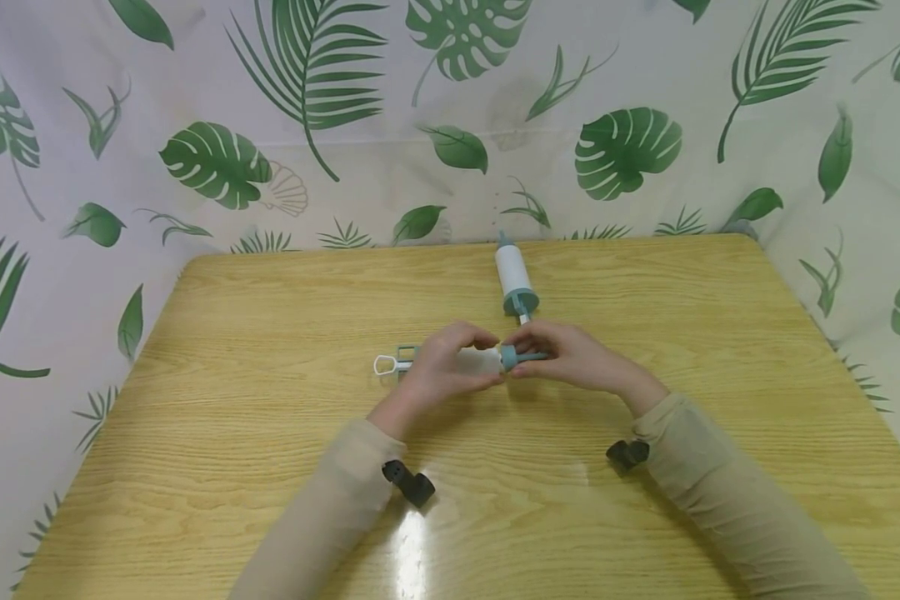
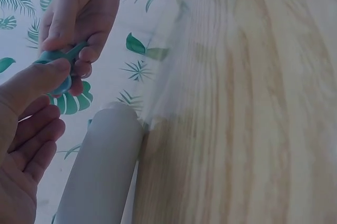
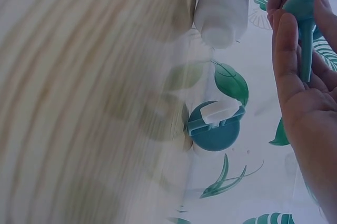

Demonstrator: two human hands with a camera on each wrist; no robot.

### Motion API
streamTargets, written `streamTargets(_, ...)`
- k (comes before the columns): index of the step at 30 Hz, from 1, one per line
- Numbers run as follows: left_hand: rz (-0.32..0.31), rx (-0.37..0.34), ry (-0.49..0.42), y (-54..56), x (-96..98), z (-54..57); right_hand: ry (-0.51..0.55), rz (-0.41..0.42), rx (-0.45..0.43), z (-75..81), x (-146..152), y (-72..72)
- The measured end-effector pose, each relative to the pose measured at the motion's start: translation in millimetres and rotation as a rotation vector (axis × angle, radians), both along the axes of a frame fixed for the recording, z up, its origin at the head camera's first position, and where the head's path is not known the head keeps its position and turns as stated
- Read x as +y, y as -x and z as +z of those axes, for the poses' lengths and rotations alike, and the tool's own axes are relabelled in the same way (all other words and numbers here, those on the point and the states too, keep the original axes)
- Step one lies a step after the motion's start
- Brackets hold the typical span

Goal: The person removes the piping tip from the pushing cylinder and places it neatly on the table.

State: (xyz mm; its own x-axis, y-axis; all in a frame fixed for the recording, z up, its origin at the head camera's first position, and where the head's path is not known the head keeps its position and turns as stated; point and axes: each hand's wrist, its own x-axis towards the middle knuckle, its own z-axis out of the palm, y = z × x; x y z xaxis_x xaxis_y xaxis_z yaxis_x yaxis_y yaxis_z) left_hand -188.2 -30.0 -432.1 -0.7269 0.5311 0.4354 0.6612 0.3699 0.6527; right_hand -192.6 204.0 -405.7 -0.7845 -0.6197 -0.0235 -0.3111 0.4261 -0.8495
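In the head view, my left hand and right hand meet above the middle of the table. Between them is a teal nozzle cap with a thin stem. The right thumb and fingers grip this nozzle cap, its stem pointing toward the right palm. My left thumb lies against the cap's wide end, and the left fingertips pinch it from the other side, partly hidden. Under the left hand lies a large syringe-like dispenser with a white barrel and a looped white handle. The left palm is apart from the barrel.
A second syringe-like dispenser lies behind the hands, its teal tip toward the patterned backdrop. Its teal flange and white handle face the right hand. The wooden table extends around both hands.
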Motion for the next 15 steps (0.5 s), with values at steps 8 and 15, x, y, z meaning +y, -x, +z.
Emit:
streamTargets(8, 0.008, 0.017, -0.014, -1.9, 4.1, -0.4, 0.003, -0.004, 0.007, -0.4, -1.2, -0.1)
streamTargets(15, 0.007, 0.015, -0.020, -2.0, 5.6, 0.0, 0.011, -0.003, 0.003, 0.4, -1.1, -1.0)
